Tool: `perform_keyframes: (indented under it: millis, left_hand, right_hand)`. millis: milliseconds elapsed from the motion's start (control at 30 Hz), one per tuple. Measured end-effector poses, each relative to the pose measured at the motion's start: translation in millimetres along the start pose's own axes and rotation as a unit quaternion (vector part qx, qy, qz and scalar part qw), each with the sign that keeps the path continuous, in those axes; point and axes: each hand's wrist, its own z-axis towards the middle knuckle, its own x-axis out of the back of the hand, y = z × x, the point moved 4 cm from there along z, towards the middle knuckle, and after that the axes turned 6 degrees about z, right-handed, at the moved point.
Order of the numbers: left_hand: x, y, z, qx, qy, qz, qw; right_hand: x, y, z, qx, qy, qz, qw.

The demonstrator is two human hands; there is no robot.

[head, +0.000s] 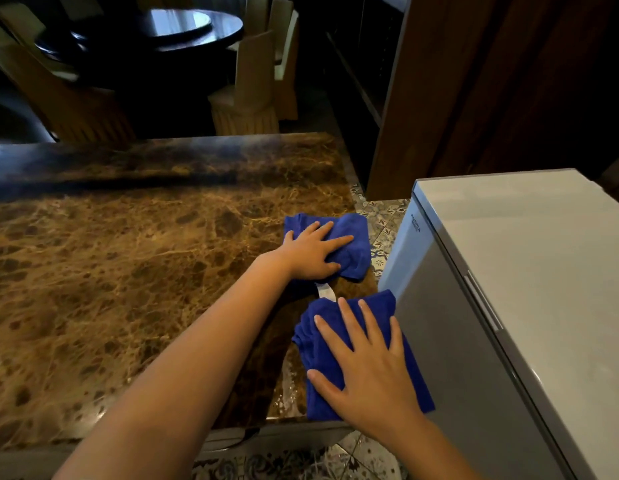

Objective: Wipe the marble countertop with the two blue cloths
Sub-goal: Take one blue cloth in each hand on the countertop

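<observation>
1. Two hands are seen on the marble countertop (128,271), each laid flat on a blue cloth.
2. The left hand (311,249) is stretched forward across the body, with its fingers spread open, and the far blue cloth (349,237) is pressed down under the palm. Nothing is gripped; the cloth is only covered.
3. The right hand (367,368) is also opened flat, fingers apart, and it is placed on the near blue cloth (322,327), close to the front edge of the countertop.
4. Both cloths are found at the right end of the countertop, one behind the other and a little apart. A small white tag (325,291) is seen between them; it cannot be told to which cloth it belongs.
5. The near cloth is touching, or almost touching, the grey refrigerator (509,289) that stands just beside the countertop on the right.
6. Patterned floor tiles (381,223) are visible between the countertop and the refrigerator.
7. Farther back, a dark round table (169,29) with chairs (252,84) around it is seen in a dim room.
</observation>
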Motion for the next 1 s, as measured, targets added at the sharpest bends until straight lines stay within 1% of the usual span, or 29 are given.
perform_keyframes:
  millis: [67, 400, 533, 667, 733, 833, 933, 1000]
  left_hand:
    - [-2.0, -4.4, 1.8, 0.002, -0.001, 0.004, 1.000]
    - [-4.1, -5.9, -14.0, -0.003, 0.093, 0.014, 0.996]
    - [1.5, -2.0, -24.2, -0.014, 0.141, 0.003, 0.990]
    - [2.3, 11.4, -36.0, -0.022, 0.172, 0.001, 0.985]
    - [2.9, 11.0, -45.8, -0.026, 0.189, -0.033, 0.981]
    - [21.9, -10.8, -76.9, 0.000, 0.248, -0.116, 0.962]
    - [49.2, -50.2, -129.7, 0.026, 0.318, -0.102, 0.942]
    - [56.8, -84.5, -169.1, 0.050, 0.329, -0.078, 0.940]
  right_hand:
    - [1.5, -1.7, 0.0, 0.003, 0.006, 0.000, 1.000]
    - [0.3, -1.4, 0.2, 0.013, 0.005, -0.003, 1.000]
    - [-0.9, -1.1, -0.4, 0.014, 0.002, -0.003, 1.000]
    - [-1.1, 0.1, 0.5, 0.013, -0.015, -0.010, 1.000]
    - [0.3, 0.4, -0.1, 0.011, -0.024, -0.014, 1.000]
    - [4.8, -6.2, -1.4, 0.017, -0.012, -0.027, 0.999]
    - [7.2, -18.5, 1.9, 0.033, 0.004, -0.028, 0.999]
    - [5.2, -25.2, 8.2, 0.040, -0.001, -0.020, 0.999]
